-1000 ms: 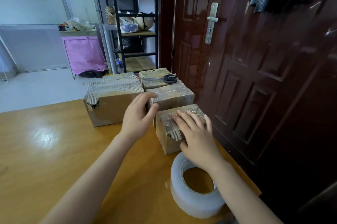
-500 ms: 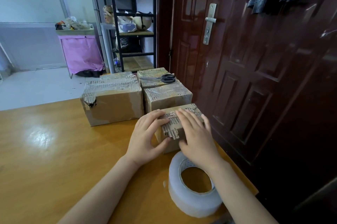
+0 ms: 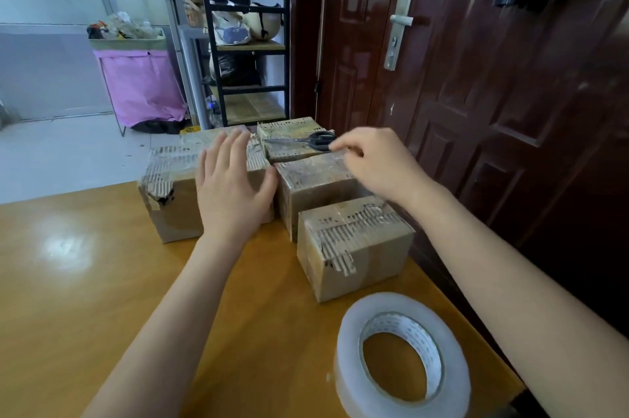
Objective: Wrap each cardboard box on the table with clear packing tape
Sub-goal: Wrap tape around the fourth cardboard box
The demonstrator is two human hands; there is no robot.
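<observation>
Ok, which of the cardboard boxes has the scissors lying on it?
The far-right box at the back; black-handled scissors lie across its top. The other three boxes carry nothing.

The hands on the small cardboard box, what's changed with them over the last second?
Both hands have let go of the small torn cardboard box. The left hand moved away to the large cardboard box, fingers spread open. The right hand reached back to the black-handled scissors on the far box; a grip is not yet clear. The boxes, scissors and clear tape roll stayed in place.
</observation>
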